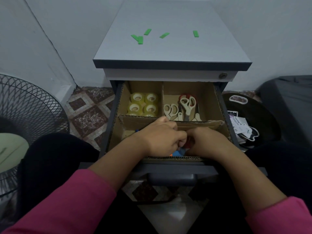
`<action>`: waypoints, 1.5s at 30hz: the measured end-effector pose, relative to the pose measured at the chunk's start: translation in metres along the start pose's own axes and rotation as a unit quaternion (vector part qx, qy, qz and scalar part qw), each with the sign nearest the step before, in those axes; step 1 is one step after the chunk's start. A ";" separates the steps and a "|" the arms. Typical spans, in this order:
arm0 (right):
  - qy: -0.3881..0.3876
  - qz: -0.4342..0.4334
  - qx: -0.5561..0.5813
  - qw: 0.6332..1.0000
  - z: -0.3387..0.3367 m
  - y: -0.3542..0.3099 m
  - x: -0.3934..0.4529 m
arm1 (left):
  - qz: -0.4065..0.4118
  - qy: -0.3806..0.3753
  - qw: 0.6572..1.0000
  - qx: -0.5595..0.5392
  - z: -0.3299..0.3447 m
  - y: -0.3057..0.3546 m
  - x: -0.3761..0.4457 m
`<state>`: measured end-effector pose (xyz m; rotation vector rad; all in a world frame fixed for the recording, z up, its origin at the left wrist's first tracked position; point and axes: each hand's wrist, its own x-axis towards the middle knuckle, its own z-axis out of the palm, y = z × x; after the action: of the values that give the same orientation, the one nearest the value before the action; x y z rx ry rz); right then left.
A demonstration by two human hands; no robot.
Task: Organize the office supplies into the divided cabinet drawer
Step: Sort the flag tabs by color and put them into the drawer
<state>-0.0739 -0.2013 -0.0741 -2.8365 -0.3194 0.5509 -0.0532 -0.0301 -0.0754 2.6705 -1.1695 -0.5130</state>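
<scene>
The open drawer holds cardboard dividers. Several clear tape rolls fill the back left compartment. Several scissors, beige and red handled, lie in the back right one. My left hand and my right hand are both down in the front compartment, knuckles together, fingers curled around small items that look red. What exactly each hand holds is hidden. Blue and orange pieces show beneath them. Several green strips lie scattered on the cabinet top.
A floor fan stands at the left. A dark round tray with papers sits on the floor at the right beside a dark box. The drawer handle is near my body.
</scene>
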 end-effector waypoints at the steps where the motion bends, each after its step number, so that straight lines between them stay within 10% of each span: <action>1: -0.002 0.001 0.000 1.000 0.000 -0.001 0.000 | -0.002 -0.002 1.000 0.000 0.000 0.000 0.000; 45: -0.008 0.153 0.002 0.988 -0.019 0.002 -0.015 | 0.023 0.021 0.999 0.009 -0.006 0.008 -0.003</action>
<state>-0.0792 -0.2105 -0.0522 -2.8963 0.1195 0.6295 -0.0582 -0.0337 -0.0667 2.6493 -1.2253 -0.4386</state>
